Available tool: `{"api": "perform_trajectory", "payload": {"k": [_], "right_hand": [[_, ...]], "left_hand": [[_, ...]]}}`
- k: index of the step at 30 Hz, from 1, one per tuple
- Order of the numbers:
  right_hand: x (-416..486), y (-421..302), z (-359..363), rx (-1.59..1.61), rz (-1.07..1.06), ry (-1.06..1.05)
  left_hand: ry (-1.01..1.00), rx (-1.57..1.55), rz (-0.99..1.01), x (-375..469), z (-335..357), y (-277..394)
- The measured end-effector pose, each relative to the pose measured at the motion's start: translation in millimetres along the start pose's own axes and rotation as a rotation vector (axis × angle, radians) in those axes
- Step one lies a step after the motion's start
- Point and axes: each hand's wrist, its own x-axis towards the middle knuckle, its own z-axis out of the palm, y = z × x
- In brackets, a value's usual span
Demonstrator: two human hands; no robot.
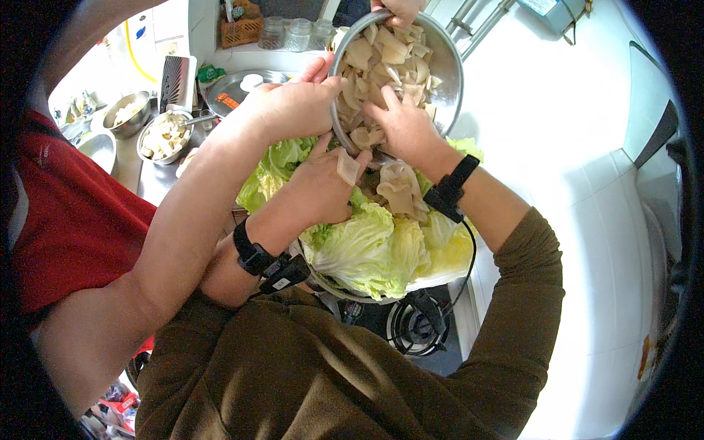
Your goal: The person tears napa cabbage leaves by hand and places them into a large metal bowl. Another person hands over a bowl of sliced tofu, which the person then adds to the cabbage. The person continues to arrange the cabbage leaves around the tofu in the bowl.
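A tilted stainless steel bowl point(454, 66) is full of thin, pale tan food slices point(379, 60). My right hand point(407, 124) reaches into it with spread fingers among the slices. Just below the bowl's lower rim is my left hand point(324, 184), fingers apart, with one slice point(347, 168) lying against it. Beneath both hands, leafy green cabbage or lettuce point(352, 247) heaps over a round vessel point(379, 300), mostly hidden. More slices point(404, 190) rest on the leaves. Another person's hands point(302, 107) hold the bowl at its left and top rim.
The other person's bare arm point(192, 220) crosses over my left forearm. A gas burner point(418, 324) sits under the near side. Left on the counter stand metal bowls of cut food point(165, 137) and a round metal lid point(220, 91). Glass jars point(297, 36) line a ledge.
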Motion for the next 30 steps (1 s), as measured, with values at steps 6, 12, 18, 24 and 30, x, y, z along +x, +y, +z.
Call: {"api": "perform_trajectory", "payload": {"k": [6,12,18,24,30], "right_hand": [[9,29,-3,0.079,-0.117,-0.152],[0,26,-2,0.34,-0.214,-0.133],[-42,9,-10,0.405,-0.163,-0.27],[-68,-9,-36,0.489,-0.18,-0.435],[-42,43,-70,0.861,0.249,-0.333]], "left_hand": [[0.088,-0.009,0.063,-1,2,-2],[0.028,-0.042,0.034,-6,-4,-6],[-0.008,-0.022,-0.006,-3,-1,-3],[0.096,-0.018,0.043,-2,4,-8],[0.098,-0.028,0.079,-1,3,-9]]}}
